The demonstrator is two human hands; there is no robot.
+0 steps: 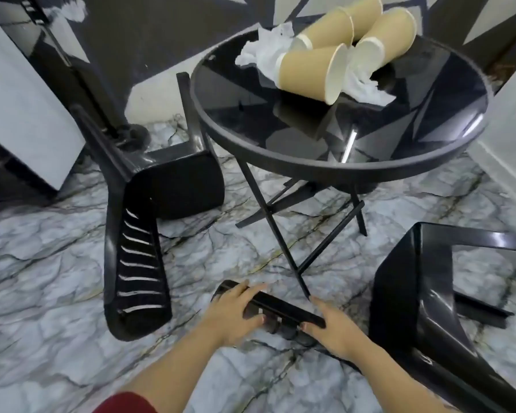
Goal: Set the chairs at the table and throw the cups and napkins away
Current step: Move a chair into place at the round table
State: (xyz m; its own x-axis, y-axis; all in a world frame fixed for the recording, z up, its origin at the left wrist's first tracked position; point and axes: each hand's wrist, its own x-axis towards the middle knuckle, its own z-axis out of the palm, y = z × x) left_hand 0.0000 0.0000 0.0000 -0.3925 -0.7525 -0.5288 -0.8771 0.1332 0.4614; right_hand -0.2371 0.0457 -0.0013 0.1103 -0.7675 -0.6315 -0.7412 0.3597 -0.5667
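Observation:
A black chair point(411, 296) lies tipped over on the marble floor at the right, its legs pointing right. My left hand point(236, 314) and my right hand point(331, 326) both grip the top rail of its slatted backrest point(283, 308), low in the middle. A second black chair point(137, 257) lies on its side at the left, its seat against the table's leg side. The round black glass table point(325, 162) holds several tan paper cups point(310, 73) lying on their sides among crumpled white napkins point(265, 52).
The table stands on thin crossed black legs point(283, 242) just beyond my hands. A white panel point(21, 114) stands at the left and a white wall edge point(513, 138) at the right. Open marble floor point(57, 293) spreads at the lower left.

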